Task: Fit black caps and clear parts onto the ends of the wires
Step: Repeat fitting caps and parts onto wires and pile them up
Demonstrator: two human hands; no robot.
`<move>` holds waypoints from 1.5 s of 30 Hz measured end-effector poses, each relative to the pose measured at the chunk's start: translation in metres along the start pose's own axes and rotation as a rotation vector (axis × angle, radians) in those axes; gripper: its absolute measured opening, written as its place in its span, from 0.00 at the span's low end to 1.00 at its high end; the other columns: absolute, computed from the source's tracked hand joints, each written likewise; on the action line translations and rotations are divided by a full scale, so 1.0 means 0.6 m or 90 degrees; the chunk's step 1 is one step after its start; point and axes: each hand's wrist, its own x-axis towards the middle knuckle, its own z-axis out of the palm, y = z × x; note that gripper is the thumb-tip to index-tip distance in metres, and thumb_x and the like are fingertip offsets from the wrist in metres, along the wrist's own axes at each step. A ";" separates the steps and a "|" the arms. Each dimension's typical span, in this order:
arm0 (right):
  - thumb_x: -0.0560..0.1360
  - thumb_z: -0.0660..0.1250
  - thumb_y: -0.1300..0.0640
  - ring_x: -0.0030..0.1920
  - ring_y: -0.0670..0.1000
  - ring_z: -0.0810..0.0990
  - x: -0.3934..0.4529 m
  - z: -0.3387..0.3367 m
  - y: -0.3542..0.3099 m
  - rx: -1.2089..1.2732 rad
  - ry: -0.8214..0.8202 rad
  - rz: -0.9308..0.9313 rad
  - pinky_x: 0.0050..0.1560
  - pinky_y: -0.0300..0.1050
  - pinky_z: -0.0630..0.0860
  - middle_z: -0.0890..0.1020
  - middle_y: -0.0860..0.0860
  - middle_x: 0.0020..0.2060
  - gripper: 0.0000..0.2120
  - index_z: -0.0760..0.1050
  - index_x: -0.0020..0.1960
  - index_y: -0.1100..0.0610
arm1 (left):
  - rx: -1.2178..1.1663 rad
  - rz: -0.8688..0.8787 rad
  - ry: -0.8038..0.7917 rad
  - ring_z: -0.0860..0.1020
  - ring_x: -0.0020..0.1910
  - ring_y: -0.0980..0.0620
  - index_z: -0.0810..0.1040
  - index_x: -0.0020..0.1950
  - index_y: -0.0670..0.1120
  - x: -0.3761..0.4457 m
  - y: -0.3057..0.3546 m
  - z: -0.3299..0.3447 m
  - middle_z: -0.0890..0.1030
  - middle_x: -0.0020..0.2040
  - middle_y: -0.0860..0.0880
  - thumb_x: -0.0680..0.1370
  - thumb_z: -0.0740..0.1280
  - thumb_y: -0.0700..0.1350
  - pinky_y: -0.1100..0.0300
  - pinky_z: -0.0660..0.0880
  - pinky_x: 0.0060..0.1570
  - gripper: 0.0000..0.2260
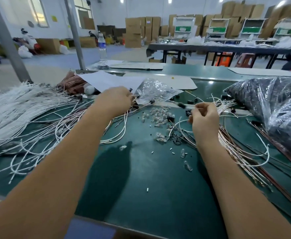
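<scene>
My left hand (114,100) grips a bunch of thin wires (124,118) at the middle of the green table (150,178), their ends poking up past the fingers. My right hand (204,118) is curled, pinching a wire end with a small part near the fingertips; what the part is I cannot tell. Between the hands lies a heap of clear parts (158,115) with loose black caps (181,105) around it. White wires (20,109) lie piled at the left. Copper-coloured wires (231,147) fan out under my right wrist.
A clear plastic bag (156,91) lies just beyond my left hand. Big bags of black caps (270,107) fill the right side. A water bottle (102,47) stands at the back by a metal post (74,31). White sheets (106,80) lie behind.
</scene>
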 end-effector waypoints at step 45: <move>0.70 0.59 0.74 0.50 0.56 0.75 0.031 -0.070 0.016 -0.518 0.228 -0.223 0.48 0.47 0.73 0.77 0.56 0.50 0.14 0.72 0.53 0.62 | -0.398 0.177 0.196 0.70 0.63 0.50 0.80 0.59 0.49 -0.018 0.140 0.184 0.82 0.53 0.49 0.77 0.61 0.35 0.59 0.65 0.61 0.16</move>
